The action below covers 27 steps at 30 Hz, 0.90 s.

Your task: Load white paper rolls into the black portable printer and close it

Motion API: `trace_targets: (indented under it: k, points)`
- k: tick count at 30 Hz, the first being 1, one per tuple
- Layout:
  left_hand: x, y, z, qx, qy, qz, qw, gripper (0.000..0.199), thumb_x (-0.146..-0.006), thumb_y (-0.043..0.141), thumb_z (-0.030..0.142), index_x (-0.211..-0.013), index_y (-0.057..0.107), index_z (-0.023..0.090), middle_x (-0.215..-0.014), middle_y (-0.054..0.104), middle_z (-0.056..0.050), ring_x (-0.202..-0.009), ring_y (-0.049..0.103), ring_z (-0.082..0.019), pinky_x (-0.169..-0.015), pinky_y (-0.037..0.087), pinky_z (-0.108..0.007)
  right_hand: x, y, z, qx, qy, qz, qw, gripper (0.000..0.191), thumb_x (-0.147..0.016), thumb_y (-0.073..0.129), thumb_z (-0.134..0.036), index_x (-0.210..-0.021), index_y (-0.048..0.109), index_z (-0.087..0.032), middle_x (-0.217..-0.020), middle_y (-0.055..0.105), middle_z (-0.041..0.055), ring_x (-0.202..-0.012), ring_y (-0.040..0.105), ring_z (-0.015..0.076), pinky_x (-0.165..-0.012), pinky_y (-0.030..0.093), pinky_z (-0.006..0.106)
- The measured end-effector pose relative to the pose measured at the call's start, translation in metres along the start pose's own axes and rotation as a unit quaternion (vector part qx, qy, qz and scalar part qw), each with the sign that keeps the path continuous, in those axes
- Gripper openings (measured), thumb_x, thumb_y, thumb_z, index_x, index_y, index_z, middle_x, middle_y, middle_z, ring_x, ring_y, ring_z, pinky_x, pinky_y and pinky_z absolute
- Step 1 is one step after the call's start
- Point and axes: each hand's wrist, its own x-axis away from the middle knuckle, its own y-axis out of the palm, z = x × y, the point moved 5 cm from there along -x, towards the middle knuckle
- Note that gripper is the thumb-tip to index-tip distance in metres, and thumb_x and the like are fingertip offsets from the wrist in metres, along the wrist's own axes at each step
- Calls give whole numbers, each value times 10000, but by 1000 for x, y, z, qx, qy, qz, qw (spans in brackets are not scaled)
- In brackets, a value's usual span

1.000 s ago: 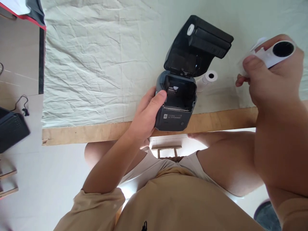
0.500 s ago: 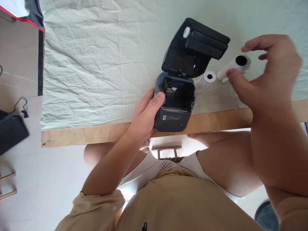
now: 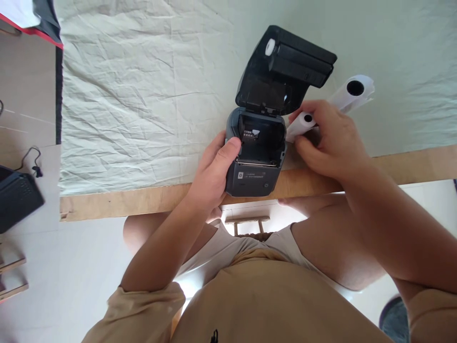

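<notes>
A dark portable label printer (image 3: 253, 178) stands at the table's front edge, its lid (image 3: 262, 88) swung up and its paper bay showing no roll. My left hand (image 3: 214, 169) grips the printer's left side, the thumb over the rim of the bay. Just right of the printer, my right hand (image 3: 330, 138) has thumb and fingers closed around a small white paper roll (image 3: 299, 126) with a dark core hole. Behind that hand lies a larger white paper roll (image 3: 343, 98), its outer edge loose; the hand partly hides it.
A pale green, wrinkled cloth (image 3: 143, 95) covers the table up to a bare wooden front edge (image 3: 143, 200). A black box-like object (image 3: 19, 197) is down at the left. My legs are under the table edge.
My right hand has moved left and down from above the larger roll and closed on the small paper roll. My left hand keeps its hold on the printer.
</notes>
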Motion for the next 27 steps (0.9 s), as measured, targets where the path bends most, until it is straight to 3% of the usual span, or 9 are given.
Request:
trace_targets:
  k: [8, 10, 13, 16, 19, 23, 27]
  points:
    - [0, 0, -1, 0, -11, -3, 1000, 485, -994, 788, 714, -1188, 776, 270, -1132, 873, -64, -1194, 851, -353, -839, 744, -394, 0, -2, 2, -17, -3, 31, 999, 491, -982, 696, -269, -1459, 635, -365, -1180, 748, 81, -1042, 755, 269, -916, 649, 435]
    - [-2, 0, 0, 0, 6, -11, 1000, 480, -986, 804, 706, -1170, 776, 263, -1091, 868, -63, -1126, 860, -340, -812, 730, -399, 0, -12, 0, -58, 7, 73, 996, 530, -954, 756, -322, -1464, 617, -356, -1196, 749, 78, -983, 752, 256, -867, 656, 434]
    - [-3, 0, 1, -9, 31, -7, 999, 444, -969, 839, 677, -1121, 779, 264, -1021, 850, -46, -1023, 856, -313, -777, 697, -389, 1, -33, -13, -100, 21, 180, 978, 426, -954, 780, -431, -1357, 665, -356, -1211, 720, 69, -893, 720, 230, -746, 627, 419]
    - [-4, -1, 1, -10, 35, -1, 999, 405, -975, 849, 641, -1099, 785, 261, -1005, 840, -44, -984, 847, -298, -774, 685, -382, 2, -46, -45, -92, -57, 237, 966, 364, -961, 761, -550, -1273, 728, -364, -1163, 761, 61, -933, 755, 276, -770, 633, 471]
    - [-3, -1, 1, -4, 35, -10, 999, 419, -996, 826, 648, -1149, 786, 260, -1078, 855, -56, -1034, 855, -307, -808, 692, -389, -1, -37, -72, -56, -82, 162, 982, 283, -1017, 734, -431, -1295, 758, -383, -1147, 836, 41, -1020, 810, 306, -938, 668, 530]
    - [-3, -1, 0, -10, 30, -8, 999, 481, -977, 836, 681, -1209, 774, 265, -1154, 865, -61, -1135, 850, -321, -843, 698, -386, -8, -19, -77, -1, -9, 71, 997, 200, -1028, 716, -298, -1219, 753, -347, -1231, 862, 37, -1144, 832, 323, -988, 678, 524]
    - [-3, -1, 0, -12, 44, 0, 999, 451, -979, 844, 660, -1185, 787, 263, -1102, 853, -46, -1093, 847, -300, -832, 694, -379, -13, -11, -73, -17, -56, 85, 995, 144, -992, 680, -186, -1031, 732, -315, -1199, 886, 27, -1125, 855, 319, -945, 687, 522]
